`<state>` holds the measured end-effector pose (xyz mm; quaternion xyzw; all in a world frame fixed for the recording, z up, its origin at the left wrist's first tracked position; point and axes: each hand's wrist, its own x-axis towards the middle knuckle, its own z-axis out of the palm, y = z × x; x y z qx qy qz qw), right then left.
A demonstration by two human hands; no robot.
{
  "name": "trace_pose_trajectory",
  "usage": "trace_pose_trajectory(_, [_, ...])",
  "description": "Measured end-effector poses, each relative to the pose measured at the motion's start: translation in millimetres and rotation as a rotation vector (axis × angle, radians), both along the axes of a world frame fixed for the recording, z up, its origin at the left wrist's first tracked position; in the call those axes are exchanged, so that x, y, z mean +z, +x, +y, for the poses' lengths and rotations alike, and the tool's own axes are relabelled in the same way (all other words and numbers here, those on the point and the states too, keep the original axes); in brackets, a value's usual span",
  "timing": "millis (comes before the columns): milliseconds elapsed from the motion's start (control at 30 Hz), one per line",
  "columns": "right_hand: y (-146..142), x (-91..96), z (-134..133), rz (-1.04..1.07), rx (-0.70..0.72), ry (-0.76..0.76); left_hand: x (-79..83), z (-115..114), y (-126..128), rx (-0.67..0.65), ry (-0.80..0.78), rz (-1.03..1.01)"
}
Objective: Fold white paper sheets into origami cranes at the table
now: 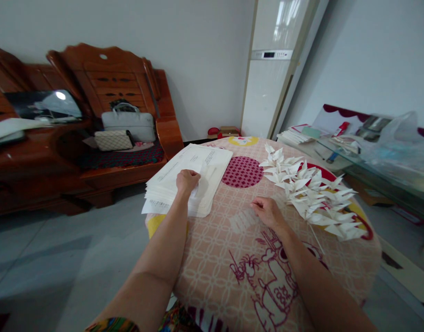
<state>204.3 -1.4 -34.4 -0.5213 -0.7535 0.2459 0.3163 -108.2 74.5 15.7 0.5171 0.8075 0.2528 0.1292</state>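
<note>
My left hand [187, 180] is closed in a pinch above a thick stack of white printed paper [173, 175] at the table's left side. A thin pale slip [195, 190] shows at its fingertips, hard to tell from the sheets beneath. My right hand [267, 212] rests low over the table, thumb and fingertips pressed together. Whatever those fingertips hold, if anything, is too small to make out. Just left of them, several pale, see-through strips [244, 221] lie on the cloth. Beyond the right hand is a pile of white pointed folded-paper pieces [309, 191], with a thin stick [316, 239] poking out.
A patterned pink cloth [215, 258] covers the round table. At right stands a glass-topped table [374, 168] with a clear plastic bag [402, 138]. A wooden bench [129, 173] holding bags is at left. A tall white air conditioner [267, 87] stands behind.
</note>
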Motion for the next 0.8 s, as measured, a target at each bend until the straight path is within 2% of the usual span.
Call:
trace_pose_trajectory(200, [0,0.9,0,0.010,0.004,0.015,3.1,-2,0,0.042,0.042,0.007])
trace_pose_trajectory(333, [1,0.2,1,0.012,0.005,0.002,10.5,-8,11,0.005,0.187,0.016])
trace_pose_trajectory(433, [0,0.3,1,0.035,0.001,-0.004,15.4,-19,35,-0.166,0.316,0.007])
trace_pose_trajectory(533, [-1,-0.1,0,0.121,-0.025,-0.026,17.3,-35,67,-0.468,0.359,-0.003])
trace_pose_trajectory(667, [2,-2.9,2,0.335,-0.185,-0.106,15.9,-50,93,-0.917,0.276,-0.012])
trace_pose_trajectory(733, [5,-4.5,4,0.374,-0.264,-0.085,14.0,-52,95,-1.031,0.207,-0.081])
trace_pose_trajectory(800, [9,-5.3,5,0.349,-0.291,-0.020,11.4,-50,92,-1.089,0.144,-0.170])
